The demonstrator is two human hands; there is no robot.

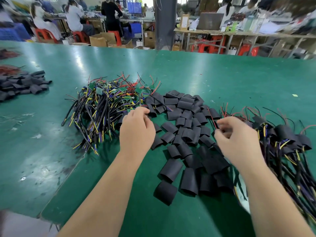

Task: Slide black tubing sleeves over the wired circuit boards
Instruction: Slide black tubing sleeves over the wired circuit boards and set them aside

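The left grip [136, 127] sits at centre frame, on the seam between the two piles. Its fingers curl down and away from the camera, and the back of the hand hides their tips, so I cannot tell whether they are clamped on anything. Touching it to the upper left is the tangle of wired circuit boards [106, 103], with green boards on top and black, yellow and blue leads fanning toward the lower left. The heap of black tubing sleeves [186, 127] lies between the two grips and spreads toward the lower centre.

The right grip [237, 134] hovers at the heap's right edge, fingers curled toward the thumb. A thin red wire [212, 118] rises just beside its fingertips. Blur keeps me from telling whether they pinch it.

Sleeved boards [287, 142] pile up at right. A second sleeve heap [22, 84] lies at upper left on the green bench [222, 74].
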